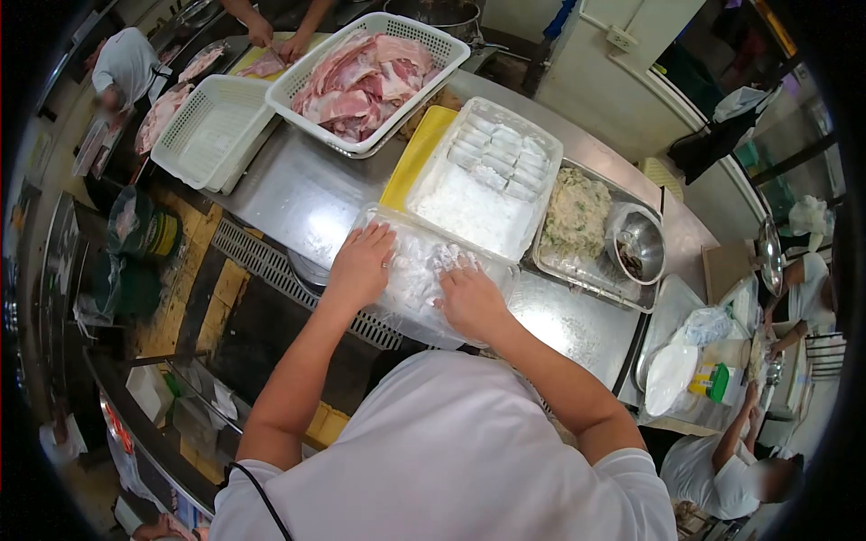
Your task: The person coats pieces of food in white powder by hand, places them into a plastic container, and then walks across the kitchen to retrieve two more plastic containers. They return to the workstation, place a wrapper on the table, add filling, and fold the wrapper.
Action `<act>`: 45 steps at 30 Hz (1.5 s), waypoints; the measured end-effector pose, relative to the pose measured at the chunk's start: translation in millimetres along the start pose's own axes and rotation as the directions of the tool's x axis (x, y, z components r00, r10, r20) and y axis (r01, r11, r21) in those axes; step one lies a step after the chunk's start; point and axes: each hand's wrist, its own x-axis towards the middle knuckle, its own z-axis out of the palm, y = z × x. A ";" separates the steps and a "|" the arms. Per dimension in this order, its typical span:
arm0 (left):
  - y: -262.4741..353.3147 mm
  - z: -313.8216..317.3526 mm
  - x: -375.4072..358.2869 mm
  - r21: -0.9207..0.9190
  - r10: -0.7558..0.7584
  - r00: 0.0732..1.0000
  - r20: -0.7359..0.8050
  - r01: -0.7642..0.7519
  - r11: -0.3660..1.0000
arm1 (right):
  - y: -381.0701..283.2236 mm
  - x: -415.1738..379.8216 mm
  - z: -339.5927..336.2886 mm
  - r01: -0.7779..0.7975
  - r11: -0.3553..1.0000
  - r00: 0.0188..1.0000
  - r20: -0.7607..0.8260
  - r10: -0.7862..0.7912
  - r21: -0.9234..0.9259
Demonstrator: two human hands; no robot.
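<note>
The person wore a plain white short-sleeved T-shirt (451, 451), its cloth smooth and unmarked, with soft folds across the chest. The sleeves ended above the elbows, leaving both forearms bare. A thin black cable (262, 496) curved down over the shirt near the left shoulder. The left hand (361, 266) and the right hand (469, 298) were bare, with no gloves. No watch, ring or band showed on either wrist.
</note>
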 end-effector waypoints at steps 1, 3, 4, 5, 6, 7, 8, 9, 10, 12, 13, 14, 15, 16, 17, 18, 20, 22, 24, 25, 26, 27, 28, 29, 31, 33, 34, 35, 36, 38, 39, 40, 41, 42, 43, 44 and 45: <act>-4.3 -0.3 -1.8 -0.005 0.028 0.999 0.020 -0.027 1.000 | -1.2 -2.5 -0.7 0.016 1.000 1.000 -0.018 -0.016 0.001; -6.4 -3.8 -6.7 -0.018 0.050 0.997 0.060 -0.049 0.999 | -0.6 1.0 4.2 0.000 0.999 1.000 0.022 0.000 -0.033; -6.3 -8.1 -6.2 -0.024 0.052 0.996 0.075 -0.050 0.998 | 0.0 4.5 4.8 -0.007 0.999 0.999 0.035 0.009 -0.054; -6.0 -11.8 -5.5 -0.032 0.054 0.994 0.092 -0.051 0.998 | -0.7 5.0 5.4 0.013 0.999 1.000 0.026 -0.011 -0.047; -6.2 -13.5 -4.9 -0.054 0.039 0.993 0.112 -0.033 0.998 | -7.4 4.5 -2.6 0.031 0.999 0.999 0.019 -0.030 -0.039; -6.1 -14.2 -5.0 -0.077 0.026 0.991 0.134 -0.016 0.997 | -12.5 4.2 -6.1 0.047 0.998 0.999 0.014 -0.047 -0.030; -5.7 -14.0 -5.4 -0.101 0.013 0.988 0.156 0.003 0.995 | -15.0 5.4 -5.3 0.078 0.997 0.997 0.020 -0.077 -0.023; -5.8 -12.0 -6.2 -0.107 0.010 0.987 0.160 0.007 0.994 | -17.1 7.3 -5.0 0.108 0.994 0.994 0.026 -0.108 -0.017; -6.8 -9.7 -6.8 -0.111 0.007 0.987 0.163 0.011 0.994 | -18.1 9.4 -5.5 0.140 0.990 0.990 0.029 -0.140 -0.011; -8.5 -12.3 -6.1 -0.095 0.013 0.984 0.177 0.004 0.995 | -9.1 15.9 -1.3 0.109 0.994 0.994 0.021 -0.109 -0.008; -9.1 -15.9 -6.7 -0.080 0.021 0.982 0.190 -0.006 0.997 | -6.0 16.9 1.4 0.092 0.996 0.996 0.019 -0.092 -0.006; -9.1 -19.3 -6.5 -0.064 0.029 0.979 0.201 -0.017 0.998 | -3.9 16.8 4.4 0.094 0.995 0.996 0.014 -0.093 -0.019; -8.8 -21.4 -7.2 -0.062 0.034 0.979 0.201 -0.022 0.998 | -4.6 16.0 2.6 0.097 0.995 0.995 0.010 -0.097 -0.032; -8.4 -23.2 -8.1 -0.061 0.040 0.978 0.203 -0.028 0.998 | -5.7 15.0 1.4 0.099 0.994 0.995 0.005 -0.099 -0.044; -8.4 -24.3 -8.1 -0.059 0.046 0.978 0.203 -0.035 0.998 | -7.5 15.0 1.2 0.130 0.991 0.991 -0.020 -0.131 -0.044; -9.3 -23.6 -8.1 -0.048 0.061 0.980 0.189 -0.052 0.997 | -11.0 15.5 1.7 0.160 0.986 0.986 -0.045 -0.162 -0.045; -11.5 -19.0 -9.1 -0.025 0.092 0.982 0.167 -0.089 0.996 | -15.2 17.9 1.9 0.209 0.977 0.977 -0.028 -0.210 -0.032; -16.3 -15.3 -6.7 -0.044 0.113 0.986 0.121 -0.108 0.993 | -14.9 23.1 -0.8 0.247 0.969 0.968 0.048 -0.246 -0.005; -14.2 -19.8 -5.1 -0.043 0.099 0.993 0.065 -0.096 0.994 | -10.1 26.3 6.7 0.238 0.971 0.971 0.049 -0.236 -0.032; -5.4 -29.7 -6.1 -0.034 0.075 0.997 0.033 -0.074 0.997 | -8.8 27.4 7.3 0.232 0.971 0.972 0.048 -0.230 -0.047; 1.6 -37.0 -6.9 -0.026 0.051 0.999 0.001 -0.051 0.998 | -8.0 28.2 7.4 0.233 0.971 0.972 0.052 -0.230 -0.062; 6.2 -38.8 -9.4 -0.044 0.035 0.999 0.000 -0.035 0.998 | -9.3 28.1 5.7 0.234 0.969 0.971 0.058 -0.230 -0.076; 10.8 -39.5 -13.1 -0.062 0.019 1.000 0.001 -0.019 0.998 | -10.2 27.8 4.4 0.234 0.968 0.971 0.065 -0.228 -0.088; 15.1 -38.6 -16.7 -0.081 0.004 1.000 0.003 -0.004 0.997 | -10.1 27.9 3.3 0.236 0.967 0.971 0.062 -0.231 -0.092; 19.4 -19.4 -27.2 0.029 -0.006 1.000 -0.014 0.007 1.000 | -10.9 28.0 2.3 0.247 0.964 0.968 0.060 -0.242 -0.100; 13.4 -6.2 -29.2 0.089 -0.034 0.998 0.044 0.030 0.996 | -11.9 29.6 5.4 0.240 0.967 0.970 -0.013 -0.242 -0.088; 11.5 -3.8 -29.5 0.085 -0.048 0.998 0.045 0.045 0.995 | -11.5 30.9 6.2 0.235 0.968 0.970 -0.050 -0.239 -0.083; 10.7 -1.3 -29.3 0.079 -0.060 0.997 0.045 0.056 0.995 | -9.8 32.3 6.2 0.235 0.969 0.967 -0.084 -0.241 -0.077; 11.6 -0.5 -29.0 0.072 -0.072 0.996 0.045 0.069 0.995 | -8.4 33.2 7.0 0.235 0.970 0.963 -0.117 -0.242 -0.070; 12.2 -0.5 -27.1 0.065 -0.095 0.994 0.059 0.091 0.994 | -4.0 35.8 13.1 0.221 0.974 0.966 -0.129 -0.225 -0.044; 12.6 -0.6 -25.8 0.062 -0.104 0.992 0.066 0.100 0.993 | -1.9 37.2 15.6 0.205 0.978 0.972 -0.108 -0.207 -0.026; 14.4 -0.2 -24.9 0.050 -0.127 0.990 0.055 0.124 0.991 | 0.2 36.9 18.4 0.188 0.982 0.978 -0.087 -0.187 -0.007; 16.7 0.3 -22.7 0.037 -0.149 0.988 0.041 0.148 0.988 | 1.8 36.4 20.9 0.174 0.984 0.982 -0.073 -0.175 -0.021; 19.0 0.9 -20.5 0.024 -0.174 0.984 0.027 0.173 0.985 | -2.2 35.8 16.2 0.163 0.986 0.985 -0.058 -0.165 -0.035; 20.9 2.9 -19.4 0.028 -0.178 0.984 0.015 0.177 0.984 | -5.9 34.4 14.6 0.150 0.988 0.987 -0.042 -0.152 -0.046; 22.5 6.1 -17.8 0.033 -0.181 0.983 0.002 0.181 0.983 | -5.8 34.1 17.9 0.153 0.987 0.986 -0.060 -0.155 -0.046; 22.8 9.0 -16.0 0.037 -0.185 0.983 -0.012 0.185 0.982 | -5.9 34.7 20.0 0.155 0.987 0.984 -0.077 -0.159 -0.047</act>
